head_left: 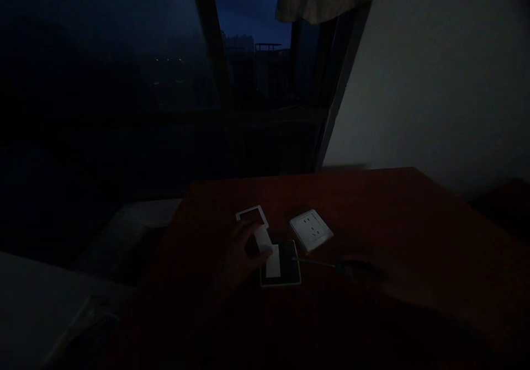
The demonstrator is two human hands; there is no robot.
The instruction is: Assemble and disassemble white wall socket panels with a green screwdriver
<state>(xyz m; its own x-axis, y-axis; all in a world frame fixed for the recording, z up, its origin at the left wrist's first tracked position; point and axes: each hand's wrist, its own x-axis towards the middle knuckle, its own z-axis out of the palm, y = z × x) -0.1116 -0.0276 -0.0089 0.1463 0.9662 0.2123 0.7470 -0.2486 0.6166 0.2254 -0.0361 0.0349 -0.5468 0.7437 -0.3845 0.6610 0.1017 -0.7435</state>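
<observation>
Toward twelve o'clock spreads a dark window [144, 83], with a pale wall [434, 83] at two and a red-brown table [372, 204] below. The left hand [240, 251] sits at nine o'clock of a dark, white-rimmed plate [291, 273], the dim right hand [366, 270] at three. A white socket panel [310, 231] lies at one, a white frame [264, 216] at eleven; any lettering is too dark to read. Right fingers grip a slim tool [317, 262], its tip at the plate; left thumb and fingers pinch a white piece [263, 239]
</observation>
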